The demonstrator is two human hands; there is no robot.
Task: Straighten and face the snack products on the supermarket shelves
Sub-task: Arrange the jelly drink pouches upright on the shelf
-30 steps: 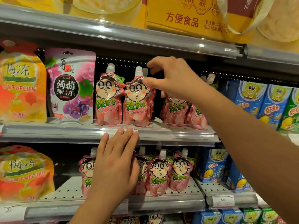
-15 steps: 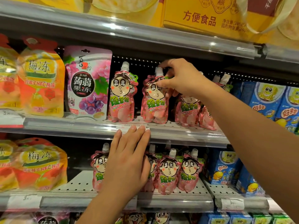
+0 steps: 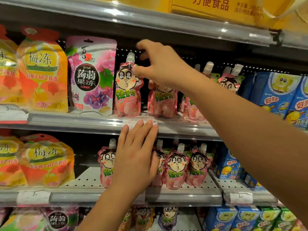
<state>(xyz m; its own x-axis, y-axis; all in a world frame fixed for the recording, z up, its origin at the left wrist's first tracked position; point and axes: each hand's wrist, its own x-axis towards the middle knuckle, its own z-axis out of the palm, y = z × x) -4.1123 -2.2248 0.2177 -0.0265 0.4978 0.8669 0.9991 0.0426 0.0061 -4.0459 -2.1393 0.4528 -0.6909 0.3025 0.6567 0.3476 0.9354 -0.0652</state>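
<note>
Pink cartoon-face jelly pouches stand in a row on the middle shelf [image 3: 83,122]. The leftmost pouch [image 3: 128,90] faces front and upright. My right hand [image 3: 163,69] hovers blurred at its upper right corner with fingers spread; the thumb is at the pouch's edge and grips nothing. That hand hides the top of the second pouch [image 3: 163,102]. More pouches [image 3: 231,80] stand behind my right forearm. My left hand [image 3: 135,160] lies flat with straight fingers, fingertips on the shelf's price strip, and it covers part of the lower row of pouches [image 3: 176,169].
Orange plum-jelly bags [image 3: 43,77] and a purple grape jelly bag [image 3: 91,75] stand left of the pouches. Blue drink cartons [image 3: 280,92] fill the right side. A yellow box [image 3: 216,7] sits on the top shelf. The lower shelf rail [image 3: 183,195] carries price tags.
My right hand has let go of the second pouch's top and moved left toward the leftmost pouch, fingers now spread. My left hand stays on the shelf edge.
</note>
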